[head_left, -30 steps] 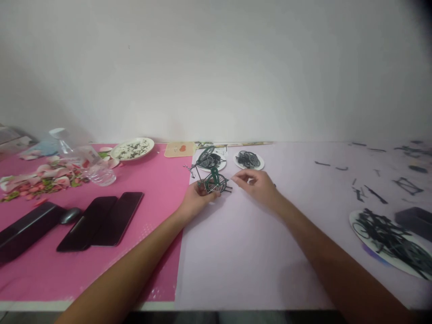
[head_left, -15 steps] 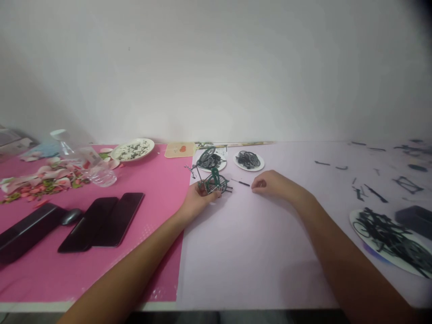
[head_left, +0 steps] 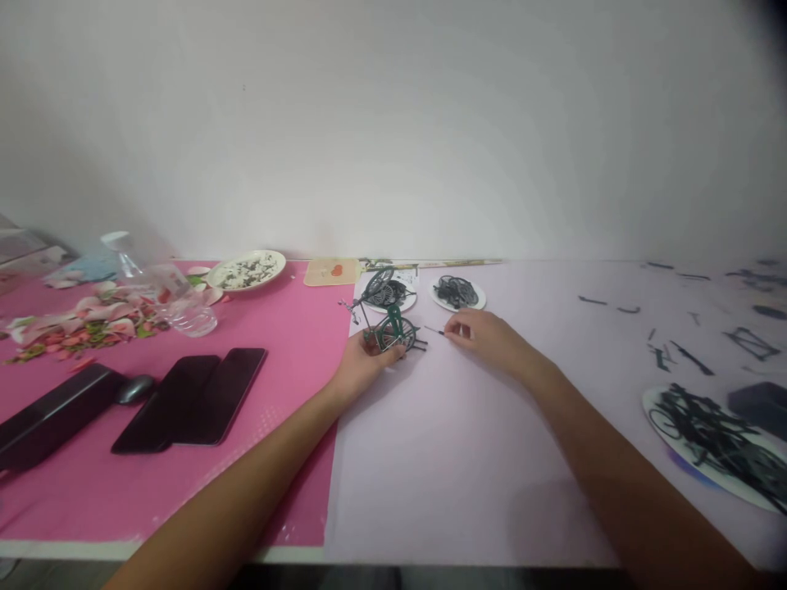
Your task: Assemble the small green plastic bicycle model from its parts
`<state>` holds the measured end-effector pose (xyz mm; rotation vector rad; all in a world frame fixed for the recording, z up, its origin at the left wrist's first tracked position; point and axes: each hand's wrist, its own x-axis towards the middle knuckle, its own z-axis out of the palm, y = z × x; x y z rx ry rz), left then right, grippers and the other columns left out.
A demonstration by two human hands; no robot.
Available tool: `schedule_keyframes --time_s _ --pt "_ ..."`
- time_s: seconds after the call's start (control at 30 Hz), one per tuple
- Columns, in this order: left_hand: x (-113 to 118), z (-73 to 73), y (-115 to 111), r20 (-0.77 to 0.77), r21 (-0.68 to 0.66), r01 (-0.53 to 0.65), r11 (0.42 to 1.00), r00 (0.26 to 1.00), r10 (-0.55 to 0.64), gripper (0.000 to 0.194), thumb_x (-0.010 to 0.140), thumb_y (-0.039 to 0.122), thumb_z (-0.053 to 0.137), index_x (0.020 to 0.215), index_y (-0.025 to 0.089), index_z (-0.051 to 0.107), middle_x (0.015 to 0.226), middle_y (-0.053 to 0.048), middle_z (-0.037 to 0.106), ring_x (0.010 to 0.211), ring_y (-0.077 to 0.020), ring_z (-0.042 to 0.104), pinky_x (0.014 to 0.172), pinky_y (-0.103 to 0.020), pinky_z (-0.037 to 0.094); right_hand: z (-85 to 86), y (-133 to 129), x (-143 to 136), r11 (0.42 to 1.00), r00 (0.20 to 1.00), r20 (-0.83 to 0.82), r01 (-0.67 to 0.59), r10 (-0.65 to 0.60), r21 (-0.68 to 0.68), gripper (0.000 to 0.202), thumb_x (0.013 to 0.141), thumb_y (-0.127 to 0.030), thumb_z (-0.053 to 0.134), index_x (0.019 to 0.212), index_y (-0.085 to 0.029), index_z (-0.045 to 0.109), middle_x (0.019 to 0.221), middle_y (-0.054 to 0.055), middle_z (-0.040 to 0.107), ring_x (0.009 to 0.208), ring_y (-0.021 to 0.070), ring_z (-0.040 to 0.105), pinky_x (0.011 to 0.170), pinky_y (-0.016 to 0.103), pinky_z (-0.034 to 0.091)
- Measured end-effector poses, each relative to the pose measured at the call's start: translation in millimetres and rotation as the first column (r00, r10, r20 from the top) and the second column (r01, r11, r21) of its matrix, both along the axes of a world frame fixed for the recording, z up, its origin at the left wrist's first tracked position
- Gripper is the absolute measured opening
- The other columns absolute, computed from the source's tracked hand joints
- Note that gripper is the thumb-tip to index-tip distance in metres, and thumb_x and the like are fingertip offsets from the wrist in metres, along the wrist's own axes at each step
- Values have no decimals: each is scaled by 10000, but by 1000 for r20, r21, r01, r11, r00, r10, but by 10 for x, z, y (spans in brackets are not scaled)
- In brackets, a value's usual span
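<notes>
The left hand (head_left: 362, 365) has its fingers closed around the lower part of a small green model bicycle (head_left: 394, 321), which is near the middle of the surface (head_left: 430, 467), in front of a small white plate (head_left: 412, 303) of dark parts. To the right, the right hand (head_left: 485, 336) has its fingertips pinched together on the dark handle of a thin tool (head_left: 435, 331), whose slim end points toward the bicycle, just beside it; how firm that pinch is, I cannot tell

The left grip (head_left: 360, 365) holds a model bicycle (head_left: 394, 325), the right grip (head_left: 485, 337) touching a screwdriver (head_left: 438, 332).
</notes>
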<state>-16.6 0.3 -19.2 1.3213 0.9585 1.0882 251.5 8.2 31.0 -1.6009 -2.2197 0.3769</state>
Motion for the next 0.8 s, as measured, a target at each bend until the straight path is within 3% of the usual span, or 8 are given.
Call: schedule_keyframes --time_s 0.17,0.27,0.37,0.5,0.8 --pt "5 26 -16 -6 8 -24 1000 1000 24 353 777 401 839 982 137 724 918 -95 773 826 -207 709 780 -318 552 -52 -94 -292 920 977 -183 -29 108 392 114 987 -275 591 942 -242 690 968 55 672 880 203 621 708 320 493" --pt "1 44 -24 -29 24 -15 1000 999 16 361 783 401 833 995 127 731 907 -103 774 806 -206 702 765 -320 551 -117 -166 -463 852 960 -191 -79 205 517 76 983 -264 630 959 -257 701 1011 62 658 979 228 626 827 369 539" --pt "4 60 -33 -43 46 1 999 999 1 339 786 394 828 977 132 732 902 -94 773 802 -203 701 745 -309 551 -206 -213 -592 841 947 -176 -141 268 522 83 971 -222 645 968 -278 707 1053 61 660 1037 245 624 922 428 545" --pt "16 69 -50 -26 34 -5 999 1000 6 354 768 391 841 979 137 714 911 -85 774 790 -197 703 724 -297 553 -291 -229 -660 859 934 -219 -145 283 490 113 959 -203 650 971 -292 717 1083 67 667 1067 267 621 935 468 551" --pt "27 37 -67 -15 -2 16 1000 1000 -16 402 756 375 855 1028 134 682 991 -103 766 824 -192 706 743 -305 563 -311 -216 -641 877 919 -275 -131 282 463 100 954 -209 661 965 -284 727 1055 62 669 1049 257 621 910 447 560"
